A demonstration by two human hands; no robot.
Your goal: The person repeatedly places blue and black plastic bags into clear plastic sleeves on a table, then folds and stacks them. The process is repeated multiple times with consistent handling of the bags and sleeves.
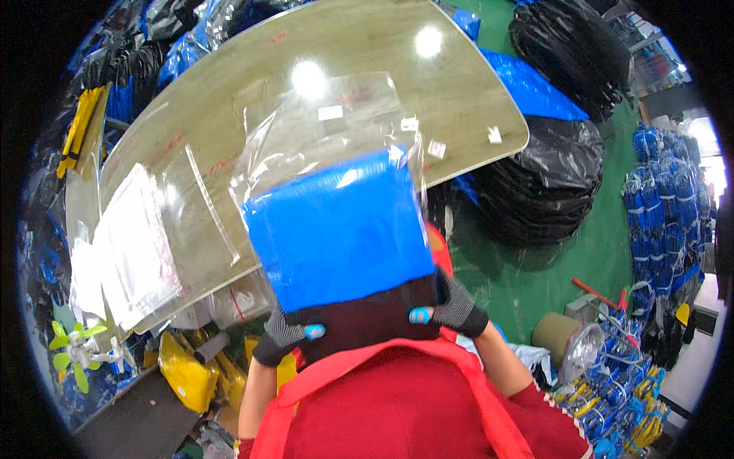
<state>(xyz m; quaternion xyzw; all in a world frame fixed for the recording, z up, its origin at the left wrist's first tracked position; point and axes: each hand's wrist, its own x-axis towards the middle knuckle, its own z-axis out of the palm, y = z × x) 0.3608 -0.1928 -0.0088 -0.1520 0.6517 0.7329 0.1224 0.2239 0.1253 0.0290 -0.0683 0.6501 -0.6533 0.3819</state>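
Note:
A flat, folded blue and black sheet [344,233] lies in front of my body, its blue part away from me and its black band close to me. Clear film of a plastic bag [321,141] covers much of the blue part and stretches loosely onto the table beyond. My left hand [287,334], in a grey and black glove with a blue thumb tip, grips the black band at its left side. On the right side, my right hand [460,308], gloved alike, holds the same band. Both thumbs press on top; the other fingers are mostly hidden.
The pale table [267,57] has a rounded right end. Clear bags [134,245] are stacked at its left, near a thin strip [212,206] and small white labels [436,149]. Black bundles [535,183] stand on the green floor [505,283]. A small green fan [76,348] sits lower left.

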